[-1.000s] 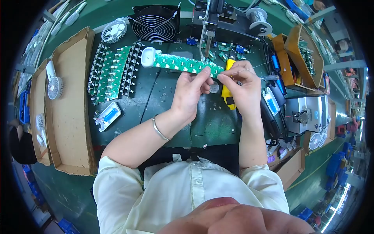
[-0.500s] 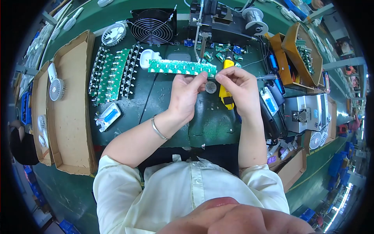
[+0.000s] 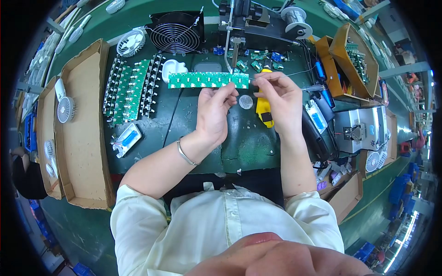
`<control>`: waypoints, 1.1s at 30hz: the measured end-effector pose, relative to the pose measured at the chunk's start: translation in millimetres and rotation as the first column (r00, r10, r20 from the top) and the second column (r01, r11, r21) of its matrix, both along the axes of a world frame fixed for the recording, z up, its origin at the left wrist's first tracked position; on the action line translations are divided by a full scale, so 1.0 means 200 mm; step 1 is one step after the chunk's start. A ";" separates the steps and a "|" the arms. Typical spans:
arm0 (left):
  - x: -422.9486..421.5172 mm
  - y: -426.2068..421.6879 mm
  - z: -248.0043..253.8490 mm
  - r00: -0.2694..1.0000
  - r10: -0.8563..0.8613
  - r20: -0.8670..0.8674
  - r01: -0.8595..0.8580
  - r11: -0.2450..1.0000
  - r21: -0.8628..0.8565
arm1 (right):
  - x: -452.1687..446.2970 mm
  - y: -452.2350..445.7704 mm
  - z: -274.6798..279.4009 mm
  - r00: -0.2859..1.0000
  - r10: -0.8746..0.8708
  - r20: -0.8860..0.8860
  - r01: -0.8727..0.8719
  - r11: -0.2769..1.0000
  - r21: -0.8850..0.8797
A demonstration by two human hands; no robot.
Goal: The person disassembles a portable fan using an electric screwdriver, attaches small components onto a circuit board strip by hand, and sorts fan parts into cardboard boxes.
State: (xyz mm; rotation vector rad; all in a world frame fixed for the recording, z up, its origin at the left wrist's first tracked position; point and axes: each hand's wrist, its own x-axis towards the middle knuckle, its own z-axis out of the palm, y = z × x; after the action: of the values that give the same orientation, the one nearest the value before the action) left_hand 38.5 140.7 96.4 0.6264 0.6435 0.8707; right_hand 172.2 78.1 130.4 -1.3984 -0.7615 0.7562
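My left hand [image 3: 215,108] is closed on a long green circuit board strip [image 3: 202,80], gripping it near its right end. The strip lies level under the tip of a soldering iron [image 3: 234,57] on a stand. My right hand [image 3: 282,99] pinches a thin solder wire [image 3: 299,73] at the strip's right end; the wire runs back to the right. Below the right hand, a yellow tool [image 3: 264,110] lies on the green bench. Just below the strip is a small round disc [image 3: 246,101].
More board strips [image 3: 131,92] lie at the left, beside a cardboard tray [image 3: 85,129]. A black fan [image 3: 175,34] and a solder spool [image 3: 296,22] stand at the back. Boxes of parts [image 3: 354,69] and a metal device [image 3: 361,131] are at the right.
The strip has swung level and shifted left with my left hand. My right hand has moved slightly left with the wire. The whole view has shifted a little.
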 end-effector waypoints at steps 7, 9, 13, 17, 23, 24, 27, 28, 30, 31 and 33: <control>0.00 -0.01 -0.01 1.000 -0.004 -0.011 0.004 1.000 0.026 | -0.03 0.01 -0.03 1.000 -0.016 0.010 0.016 0.999 0.045; 0.00 -0.01 -0.01 1.000 -0.006 -0.009 0.007 1.000 0.027 | -0.03 0.01 -0.04 0.999 -0.026 0.044 0.024 0.998 0.065; 0.00 -0.01 0.00 1.000 -0.002 -0.008 0.002 0.999 0.042 | -0.03 0.01 -0.04 0.999 -0.022 0.031 0.020 0.996 0.085; 0.00 -0.01 0.01 1.000 0.002 -0.003 -0.002 0.999 0.042 | -0.04 0.01 -0.03 0.999 -0.020 0.040 0.015 0.995 0.099; -0.01 -0.02 0.01 1.000 0.017 0.022 -0.019 0.998 0.055 | -0.05 0.01 -0.03 0.999 -0.013 0.050 0.006 0.990 0.141; -0.01 -0.02 0.01 0.999 0.023 0.028 -0.025 0.998 0.053 | -0.05 0.01 -0.03 0.998 -0.010 0.060 0.000 0.987 0.159; -0.01 -0.02 0.03 0.999 0.032 0.036 -0.034 0.998 0.053 | -0.05 0.01 -0.02 0.997 -0.013 0.081 -0.002 0.984 0.178; -0.01 -0.02 0.03 0.999 0.035 0.038 -0.037 0.998 0.056 | -0.05 0.01 -0.02 0.997 -0.013 0.080 -0.001 0.984 0.177; -0.01 -0.02 0.03 0.998 0.039 0.041 -0.041 0.998 0.052 | -0.05 0.01 -0.02 0.996 -0.018 0.088 0.002 0.983 0.181; -0.01 -0.02 0.03 0.998 0.043 0.046 -0.045 0.998 0.049 | -0.05 0.01 -0.02 0.996 -0.018 0.087 0.003 0.984 0.180; -0.01 -0.02 0.03 0.998 0.044 0.045 -0.047 0.997 0.065 | -0.06 0.02 -0.02 0.995 -0.017 0.097 -0.003 0.980 0.200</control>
State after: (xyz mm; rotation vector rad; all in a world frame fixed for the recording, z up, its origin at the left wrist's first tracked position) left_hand 35.9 137.7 102.5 0.6531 0.5937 0.9485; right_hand 161.2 81.2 125.5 -1.2618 -0.8839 0.5909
